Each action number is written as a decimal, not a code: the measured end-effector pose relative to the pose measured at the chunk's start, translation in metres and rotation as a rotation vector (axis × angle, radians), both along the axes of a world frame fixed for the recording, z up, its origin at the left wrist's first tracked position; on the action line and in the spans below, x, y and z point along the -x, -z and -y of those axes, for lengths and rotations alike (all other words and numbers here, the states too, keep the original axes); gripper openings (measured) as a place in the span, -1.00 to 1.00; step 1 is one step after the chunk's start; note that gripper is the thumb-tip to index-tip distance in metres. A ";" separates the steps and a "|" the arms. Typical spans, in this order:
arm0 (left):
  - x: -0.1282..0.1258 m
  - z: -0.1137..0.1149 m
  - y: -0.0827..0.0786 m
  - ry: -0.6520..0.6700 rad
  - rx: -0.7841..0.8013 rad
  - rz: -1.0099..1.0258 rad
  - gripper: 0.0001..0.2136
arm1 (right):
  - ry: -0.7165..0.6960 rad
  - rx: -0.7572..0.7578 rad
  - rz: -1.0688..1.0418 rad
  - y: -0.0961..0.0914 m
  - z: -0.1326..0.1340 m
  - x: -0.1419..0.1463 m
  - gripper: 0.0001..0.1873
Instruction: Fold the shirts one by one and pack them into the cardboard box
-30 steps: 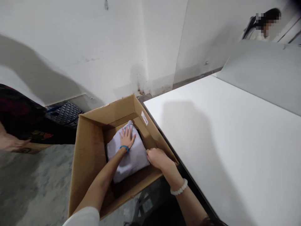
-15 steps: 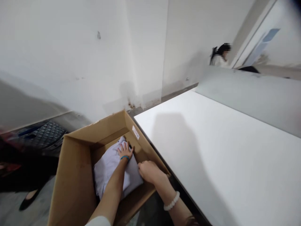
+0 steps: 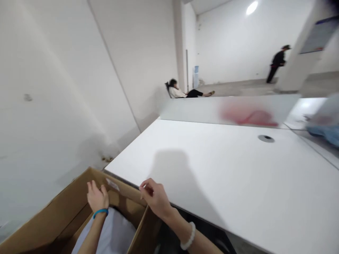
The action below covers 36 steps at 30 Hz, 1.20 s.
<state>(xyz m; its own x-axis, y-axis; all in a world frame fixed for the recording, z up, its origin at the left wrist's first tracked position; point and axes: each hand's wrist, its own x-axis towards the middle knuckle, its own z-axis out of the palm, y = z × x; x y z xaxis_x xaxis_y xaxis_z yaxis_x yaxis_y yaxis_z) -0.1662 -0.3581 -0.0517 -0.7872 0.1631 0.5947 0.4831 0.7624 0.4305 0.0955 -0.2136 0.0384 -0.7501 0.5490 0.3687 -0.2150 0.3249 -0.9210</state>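
My left hand (image 3: 97, 198), with a blue band at the wrist, is raised inside the cardboard box (image 3: 67, 201), fingers stretched out and holding nothing. Below it, a folded pale lavender cloth garment (image 3: 118, 231) lies in the box, partly hidden by my forearm and the box wall. My right hand (image 3: 156, 197), wearing a white bead bracelet, hovers over the box's right rim near the table edge. Its fingers are loosely curled with a gap inside the curl, and nothing shows in them. A white label (image 3: 112, 184) sits on the box's inner wall.
A white table (image 3: 212, 169) with a round grey cable grommet (image 3: 266, 138) stands right of the box. A frosted divider (image 3: 190, 110) runs along its far edge. Beyond it one person (image 3: 178, 92) sits and another (image 3: 277, 63) stands. A blue plastic bag (image 3: 327, 132) lies far right.
My left hand has lifted off the garment, and my right hand has come up out of the box to its rim. The view has swung right and up, showing more of the table and room.
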 end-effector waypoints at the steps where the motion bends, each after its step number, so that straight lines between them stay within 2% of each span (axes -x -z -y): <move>1: 0.001 -0.014 -0.019 0.040 -0.033 -0.062 -0.39 | 0.057 0.079 -0.017 -0.008 -0.008 -0.026 -0.83; 3: -0.006 -0.051 -0.053 0.169 -0.065 -0.176 -0.42 | 0.215 0.181 -0.045 -0.021 -0.028 -0.084 -0.80; 5: -0.028 -0.097 -0.080 0.361 -0.061 -0.278 -0.48 | 0.423 0.188 -0.041 -0.029 -0.051 -0.147 -0.78; 8: -0.091 -0.171 -0.102 0.692 0.001 -0.360 -0.61 | 0.741 0.065 0.074 -0.025 -0.093 -0.245 -0.80; 10: -0.147 -0.215 -0.103 0.929 0.064 -0.382 -0.67 | 0.959 -0.025 0.190 -0.017 -0.123 -0.308 -0.82; 13: -0.237 -0.267 -0.090 1.265 0.142 -0.417 -0.71 | 1.261 -0.135 0.438 -0.003 -0.171 -0.392 -0.81; 15: -0.293 -0.293 -0.077 1.461 0.186 -0.447 -0.71 | 1.375 -0.188 0.719 0.003 -0.201 -0.436 -0.76; 17: -0.342 -0.314 -0.065 1.641 0.242 -0.483 -0.72 | 1.415 -0.211 0.999 0.006 -0.230 -0.468 -0.71; 20: -0.395 -0.332 -0.055 1.882 0.344 -0.521 -0.72 | 1.430 -0.206 1.215 0.007 -0.270 -0.498 -0.68; 23: -0.416 -0.341 -0.050 1.988 0.388 -0.495 -0.74 | 1.413 -0.200 1.324 0.005 -0.304 -0.514 -0.67; 29: -0.410 -0.350 -0.042 1.875 0.364 -0.310 -0.76 | 1.351 -0.241 1.524 -0.006 -0.352 -0.529 -0.67; 33: -0.410 -0.354 -0.040 1.892 0.349 -0.250 -0.78 | 1.284 -0.313 1.584 -0.019 -0.364 -0.526 -0.69; 36: -0.409 -0.357 -0.039 1.896 0.329 -0.232 -0.79 | 1.243 -0.379 1.590 -0.038 -0.367 -0.518 -0.71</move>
